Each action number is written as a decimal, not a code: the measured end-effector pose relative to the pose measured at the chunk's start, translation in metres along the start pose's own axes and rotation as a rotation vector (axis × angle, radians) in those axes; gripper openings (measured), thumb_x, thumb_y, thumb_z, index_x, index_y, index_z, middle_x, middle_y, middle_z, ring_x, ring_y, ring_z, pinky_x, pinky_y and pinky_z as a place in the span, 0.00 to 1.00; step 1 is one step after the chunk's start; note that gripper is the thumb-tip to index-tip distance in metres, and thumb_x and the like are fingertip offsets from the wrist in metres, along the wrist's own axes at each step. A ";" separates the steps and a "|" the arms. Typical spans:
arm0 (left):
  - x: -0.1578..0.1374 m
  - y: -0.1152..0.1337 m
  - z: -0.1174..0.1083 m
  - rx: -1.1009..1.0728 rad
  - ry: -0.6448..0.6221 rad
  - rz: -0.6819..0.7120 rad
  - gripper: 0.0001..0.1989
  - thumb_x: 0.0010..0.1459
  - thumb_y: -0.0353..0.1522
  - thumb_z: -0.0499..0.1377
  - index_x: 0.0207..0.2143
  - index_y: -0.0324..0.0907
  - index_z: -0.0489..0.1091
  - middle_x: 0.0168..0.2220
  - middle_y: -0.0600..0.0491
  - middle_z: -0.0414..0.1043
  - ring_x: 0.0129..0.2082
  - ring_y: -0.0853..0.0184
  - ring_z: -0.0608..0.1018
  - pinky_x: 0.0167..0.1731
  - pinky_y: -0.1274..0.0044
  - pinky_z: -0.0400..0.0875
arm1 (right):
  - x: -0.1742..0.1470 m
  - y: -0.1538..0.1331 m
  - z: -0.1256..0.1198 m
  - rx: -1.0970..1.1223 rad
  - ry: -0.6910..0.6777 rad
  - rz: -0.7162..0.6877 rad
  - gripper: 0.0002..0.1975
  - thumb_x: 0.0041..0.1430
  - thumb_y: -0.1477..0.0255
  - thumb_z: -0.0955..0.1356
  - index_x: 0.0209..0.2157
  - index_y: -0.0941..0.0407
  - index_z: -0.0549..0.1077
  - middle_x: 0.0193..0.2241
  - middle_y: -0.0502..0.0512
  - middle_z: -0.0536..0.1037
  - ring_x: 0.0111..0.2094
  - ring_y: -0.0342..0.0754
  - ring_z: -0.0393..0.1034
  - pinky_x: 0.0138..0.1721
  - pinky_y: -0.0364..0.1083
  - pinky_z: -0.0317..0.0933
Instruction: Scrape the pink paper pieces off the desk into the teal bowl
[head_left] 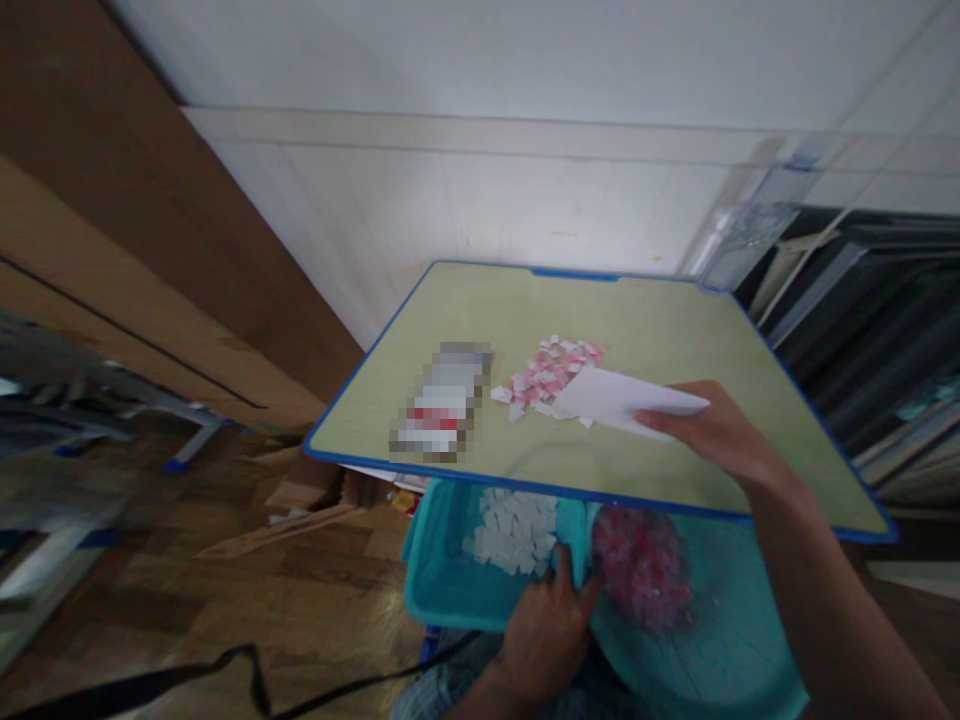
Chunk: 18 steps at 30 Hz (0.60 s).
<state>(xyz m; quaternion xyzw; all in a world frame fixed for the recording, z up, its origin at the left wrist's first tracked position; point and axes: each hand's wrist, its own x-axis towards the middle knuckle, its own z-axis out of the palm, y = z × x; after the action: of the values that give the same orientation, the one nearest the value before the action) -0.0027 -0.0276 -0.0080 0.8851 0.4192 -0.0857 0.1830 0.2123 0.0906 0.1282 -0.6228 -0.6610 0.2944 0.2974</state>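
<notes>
Pinched in my right hand [709,425] is a folded piece of white paper [611,395], held low over the folding table [480,300]. Its left end touches or overlaps a loose pile of small pink and white pieces [551,370]. Below the table's front edge, my left hand [547,625] has its fingers and thumb closed about the side rim of a rectangular teal tub [442,600]. Small white pieces [516,530] lie in that tub. To its right, a round teal basin [739,640] contains a pink mass, seemingly in clear plastic [643,570].
A pixelated phone-like object [442,400] lies on the table's left side. Behind the table is a white wall [480,190], with a brown cardboard panel [172,250] on the left. Dark flat panels [877,280] stand at right. A black strap [255,680] crosses the lower left.
</notes>
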 end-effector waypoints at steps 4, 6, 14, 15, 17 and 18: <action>0.001 -0.001 0.002 -0.005 0.014 0.021 0.26 0.56 0.26 0.49 0.56 0.50 0.53 0.55 0.36 0.52 0.35 0.59 0.75 0.31 0.68 0.71 | 0.001 0.011 -0.008 -0.077 0.021 -0.010 0.15 0.47 0.61 0.67 0.24 0.60 0.75 0.19 0.51 0.73 0.21 0.45 0.64 0.22 0.42 0.56; 0.001 -0.002 0.003 0.003 0.024 0.031 0.26 0.56 0.26 0.49 0.57 0.50 0.52 0.55 0.35 0.52 0.35 0.58 0.75 0.31 0.68 0.71 | 0.000 0.011 -0.005 -0.099 -0.001 -0.024 0.15 0.48 0.62 0.66 0.23 0.60 0.75 0.18 0.52 0.73 0.21 0.45 0.64 0.22 0.42 0.55; 0.001 -0.002 0.003 0.010 0.014 0.032 0.27 0.56 0.26 0.49 0.58 0.50 0.50 0.55 0.34 0.51 0.36 0.57 0.75 0.31 0.67 0.71 | -0.009 0.007 -0.016 -0.078 -0.008 0.046 0.18 0.44 0.57 0.68 0.18 0.59 0.71 0.16 0.51 0.70 0.19 0.44 0.62 0.18 0.41 0.52; 0.001 -0.002 0.003 0.010 0.010 0.035 0.27 0.55 0.26 0.49 0.58 0.50 0.50 0.55 0.34 0.51 0.36 0.57 0.75 0.31 0.67 0.71 | -0.010 0.009 -0.019 -0.094 0.006 0.059 0.18 0.45 0.57 0.67 0.19 0.59 0.72 0.16 0.51 0.71 0.19 0.44 0.62 0.19 0.42 0.53; 0.001 -0.002 0.002 0.009 0.008 0.039 0.27 0.55 0.26 0.49 0.57 0.49 0.51 0.55 0.33 0.51 0.35 0.56 0.75 0.31 0.66 0.71 | -0.014 0.012 -0.021 -0.122 0.004 0.086 0.17 0.45 0.58 0.67 0.18 0.59 0.71 0.15 0.51 0.70 0.19 0.45 0.62 0.19 0.42 0.52; 0.001 -0.002 0.002 0.007 0.008 0.041 0.27 0.55 0.26 0.49 0.57 0.49 0.52 0.55 0.33 0.51 0.35 0.56 0.75 0.30 0.66 0.71 | -0.016 0.013 -0.022 -0.124 -0.014 0.095 0.17 0.44 0.59 0.67 0.17 0.59 0.71 0.14 0.51 0.69 0.18 0.44 0.61 0.18 0.41 0.52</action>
<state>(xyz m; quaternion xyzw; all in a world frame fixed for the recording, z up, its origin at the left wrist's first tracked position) -0.0035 -0.0261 -0.0103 0.8945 0.4016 -0.0798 0.1797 0.2379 0.0758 0.1320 -0.6685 -0.6499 0.2711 0.2394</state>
